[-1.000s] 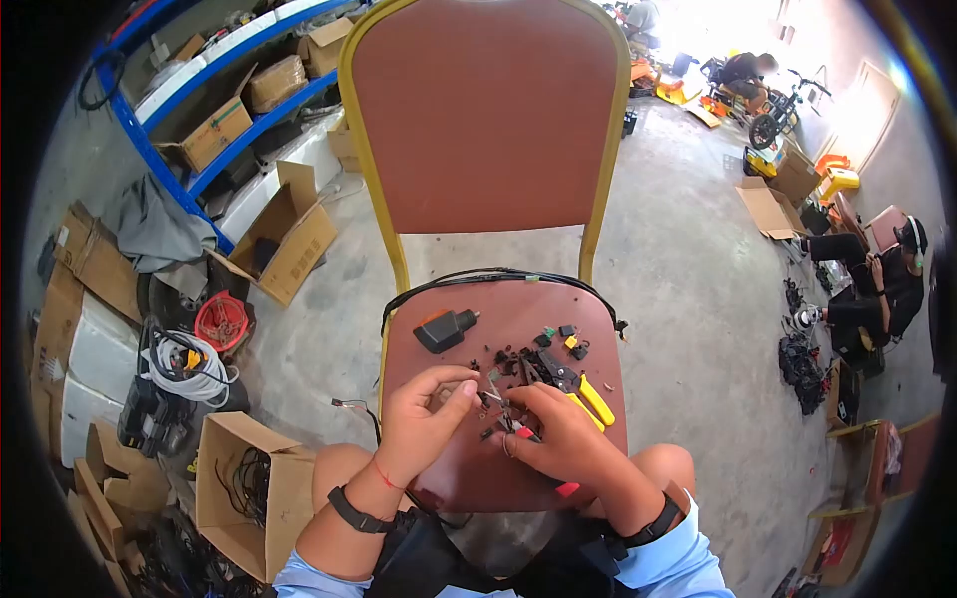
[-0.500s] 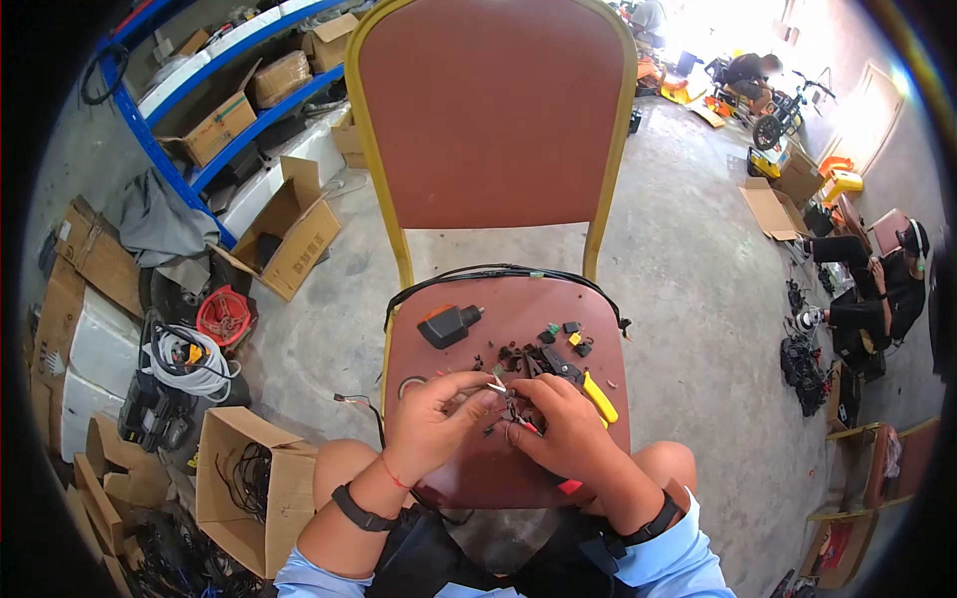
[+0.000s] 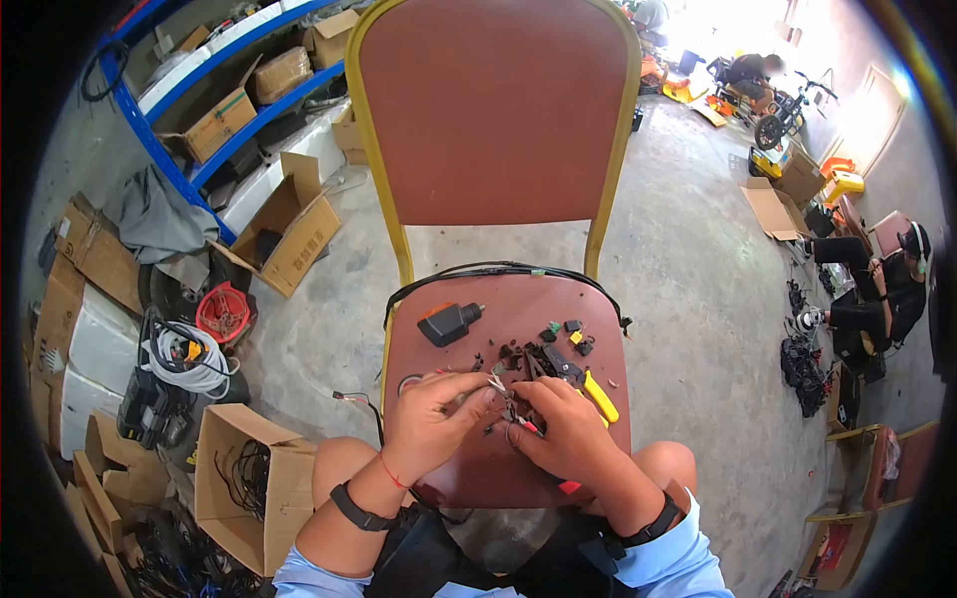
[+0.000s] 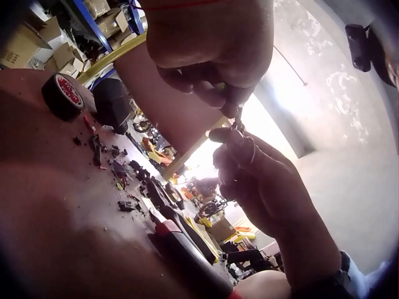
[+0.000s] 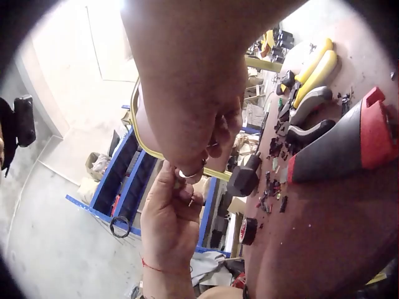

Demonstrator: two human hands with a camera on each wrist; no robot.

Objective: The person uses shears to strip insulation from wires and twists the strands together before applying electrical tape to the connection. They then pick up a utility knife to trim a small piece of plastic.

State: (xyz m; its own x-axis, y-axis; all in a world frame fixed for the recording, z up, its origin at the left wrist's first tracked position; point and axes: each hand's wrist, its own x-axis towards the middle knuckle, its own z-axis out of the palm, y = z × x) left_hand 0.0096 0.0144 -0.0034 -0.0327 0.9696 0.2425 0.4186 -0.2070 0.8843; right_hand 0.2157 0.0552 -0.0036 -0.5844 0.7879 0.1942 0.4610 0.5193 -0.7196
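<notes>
Chair seat (image 3: 558, 299), lower centre of frame: left hand (image 3: 436, 414) and right hand (image 3: 565, 429) both pinch a small wired part (image 3: 503, 394), fingers clamped; yellow-handled pliers (image 3: 596, 397) adjacent.

the head camera looks steeply down from above at a chair seat (image 3: 518, 329) in the lower middle of the frame. both wrist cameras sit very close, low at seat level, each looking up past its own hand. all three views share the seat and the yellow-handled pliers (image 3: 596, 397).
</notes>
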